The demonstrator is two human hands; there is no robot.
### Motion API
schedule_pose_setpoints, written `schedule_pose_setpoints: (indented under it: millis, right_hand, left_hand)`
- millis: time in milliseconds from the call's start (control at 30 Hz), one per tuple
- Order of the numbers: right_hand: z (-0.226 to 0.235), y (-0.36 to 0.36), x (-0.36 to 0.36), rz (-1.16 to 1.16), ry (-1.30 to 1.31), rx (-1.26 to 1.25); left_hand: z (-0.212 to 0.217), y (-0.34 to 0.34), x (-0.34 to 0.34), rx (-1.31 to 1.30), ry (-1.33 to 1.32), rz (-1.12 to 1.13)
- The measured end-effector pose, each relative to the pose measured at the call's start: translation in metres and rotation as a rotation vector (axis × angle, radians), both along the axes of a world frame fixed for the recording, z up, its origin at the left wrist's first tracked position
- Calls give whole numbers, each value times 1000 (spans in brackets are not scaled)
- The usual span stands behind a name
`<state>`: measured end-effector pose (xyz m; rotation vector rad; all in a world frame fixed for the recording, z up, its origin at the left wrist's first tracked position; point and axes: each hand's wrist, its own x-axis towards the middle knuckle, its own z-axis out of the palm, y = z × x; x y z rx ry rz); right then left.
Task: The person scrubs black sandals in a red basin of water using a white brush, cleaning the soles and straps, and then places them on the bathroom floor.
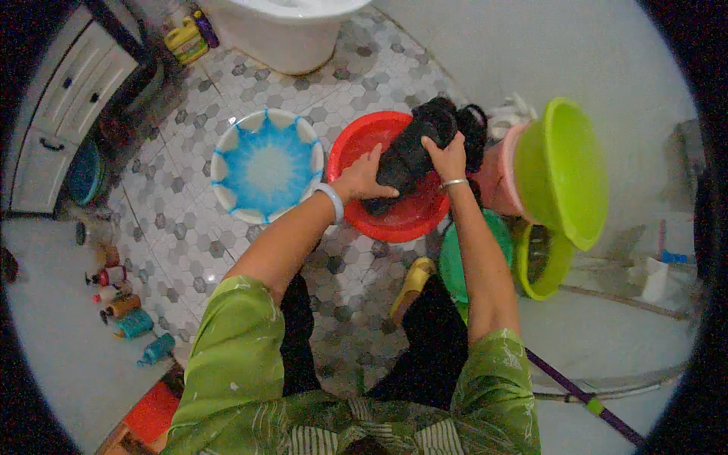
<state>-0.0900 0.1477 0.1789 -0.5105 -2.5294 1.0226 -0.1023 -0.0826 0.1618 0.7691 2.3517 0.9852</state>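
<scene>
A bulky black cloth bundle [413, 152] is held at a slant above the red basin [351, 144], its upper end reaching past the basin's right rim. My right hand [446, 155] grips the upper right part, thumb on top. At the lower left, my left hand [364, 180] holds the bundle, thumb stretched across its lower end and fingers along its left side. What kind of garment or item the cloth is, I cannot make out. Water or wet shine shows on the red basin's bottom. Left of it, a white basin with a blue splash pattern [267, 167] stands on the floor.
To the right stand a lime-green basin [572, 174], a pink bucket [497, 178], a green basin [474, 258] and a yellow-green basin [563, 265]. Several bottles [133, 322] line the left wall. A white toilet [292, 38] is at the far side; a purple pole [569, 383] lies lower right.
</scene>
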Motion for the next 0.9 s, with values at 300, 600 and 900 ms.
schedule_pose_setpoints:
  millis: [300,600,900]
  right_hand:
    - [-196,52,-41,-68,-214,-651]
    - [-240,46,-27,-76,-337,-600]
    - [-261,31,2,-223,-436,-456]
  left_hand:
    - [-136,46,-2,-348,-63,102]
    - [-150,76,17,-475,138,151]
    - [-162,80,14,-636,154,15]
